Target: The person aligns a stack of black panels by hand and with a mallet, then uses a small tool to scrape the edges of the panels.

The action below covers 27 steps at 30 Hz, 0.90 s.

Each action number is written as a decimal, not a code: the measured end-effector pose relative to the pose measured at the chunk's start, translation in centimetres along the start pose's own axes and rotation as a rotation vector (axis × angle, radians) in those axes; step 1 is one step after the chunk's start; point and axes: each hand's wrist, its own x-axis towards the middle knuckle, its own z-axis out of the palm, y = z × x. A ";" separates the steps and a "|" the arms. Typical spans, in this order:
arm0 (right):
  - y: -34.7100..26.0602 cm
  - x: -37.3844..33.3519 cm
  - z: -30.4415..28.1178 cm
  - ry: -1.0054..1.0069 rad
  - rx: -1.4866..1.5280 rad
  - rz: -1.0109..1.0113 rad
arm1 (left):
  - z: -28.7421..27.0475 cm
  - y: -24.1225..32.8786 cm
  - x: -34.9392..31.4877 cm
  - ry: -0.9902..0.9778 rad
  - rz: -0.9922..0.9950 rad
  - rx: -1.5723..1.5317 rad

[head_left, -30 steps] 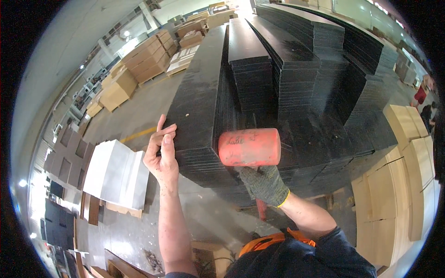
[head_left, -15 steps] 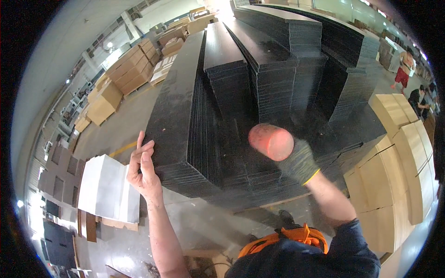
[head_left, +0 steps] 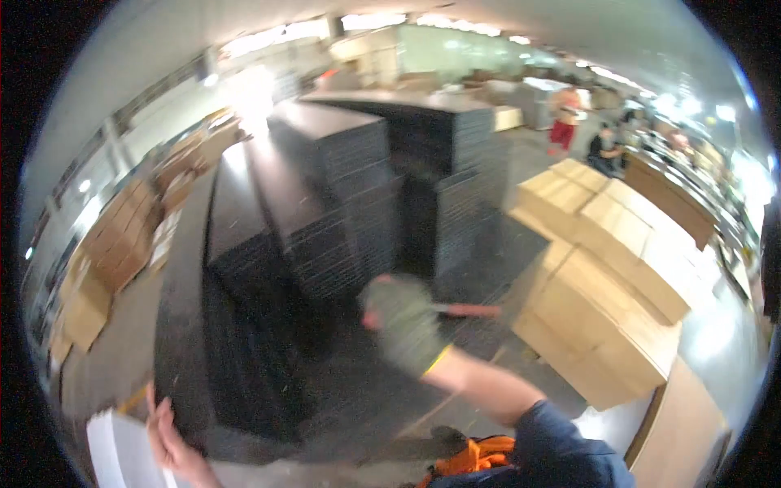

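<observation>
My right hand (head_left: 403, 321), in a grey-green knitted glove with a yellow cuff, is closed round what looks like a mallet. Its thin shaft and red handle (head_left: 476, 311) stick out to the right, and a bit of red shows at the glove's left side. Behind it stand stacks of black boards (head_left: 321, 232). At the lower left, my bare left hand (head_left: 172, 443) has its fingers stretched out beside the near corner of the leftmost stack of long black boards (head_left: 183, 325). Motion blurs the view, so whether it touches the boards is unclear.
Stacked light-brown cartons (head_left: 602, 313) stand close on the right. A white stack (head_left: 118, 447) lies by my left hand. More cartons (head_left: 122, 228) line the far left. A person in red shorts (head_left: 563, 122) and a seated person (head_left: 604, 150) are farther off.
My view has swung up and to the right, so the boards appear farther left. The mallet has turned: its round red end faced me before, and now its handle shows.
</observation>
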 end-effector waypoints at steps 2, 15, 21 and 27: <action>-3.3 -3.0 0.3 0.057 0.178 -0.421 | 0.3 0.5 -0.3 -0.046 -0.028 0.025; -6.0 -8.5 4.5 -0.460 0.257 -0.396 | 2.3 1.9 0.1 0.037 0.055 0.152; -4.2 -12.0 4.6 -0.114 0.191 -0.558 | 2.9 3.2 -0.2 0.002 0.137 0.072; -4.3 -10.7 1.3 -0.023 0.374 -0.594 | 1.2 2.1 -0.7 -0.011 0.004 0.048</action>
